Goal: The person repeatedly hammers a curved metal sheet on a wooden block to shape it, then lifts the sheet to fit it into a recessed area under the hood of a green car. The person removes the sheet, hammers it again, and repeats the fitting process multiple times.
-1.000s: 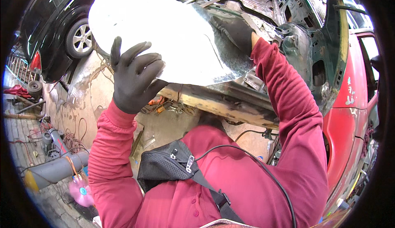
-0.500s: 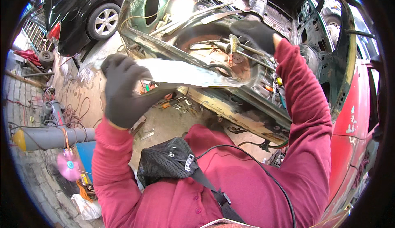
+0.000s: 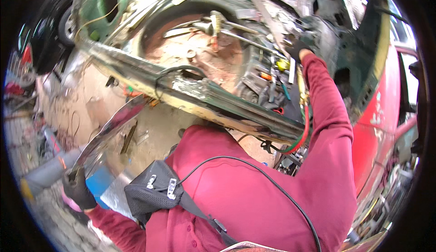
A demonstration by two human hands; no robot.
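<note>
My left hand (image 3: 80, 189), in a dark glove, is low at the left, closed on the end of a thin curved strip of sheet metal (image 3: 110, 124). The strip slants up and away toward the car body's rear edge. My right hand (image 3: 298, 50), also gloved, reaches into the stripped car body among loose tools. Its fingers are small and blurred, so I cannot tell whether they grip anything. Just below that wrist lies a gas torch (image 3: 301, 86) with brass fittings and red and green hoses (image 3: 305, 127). A hammer (image 3: 215, 27) rests in the round spare-wheel well.
The car body's rear sill (image 3: 200, 102) crosses in front of me. Pliers and other hand tools (image 3: 272, 86) lie at its right. A grey cylinder (image 3: 52, 168) and a blue box (image 3: 100, 181) stand on the left, and a red car panel (image 3: 374, 129) is on the right.
My left hand has swung down and left with the metal strip, away from the sill. My right hand has moved from above the wheel well to the tools. My view has shifted right.
</note>
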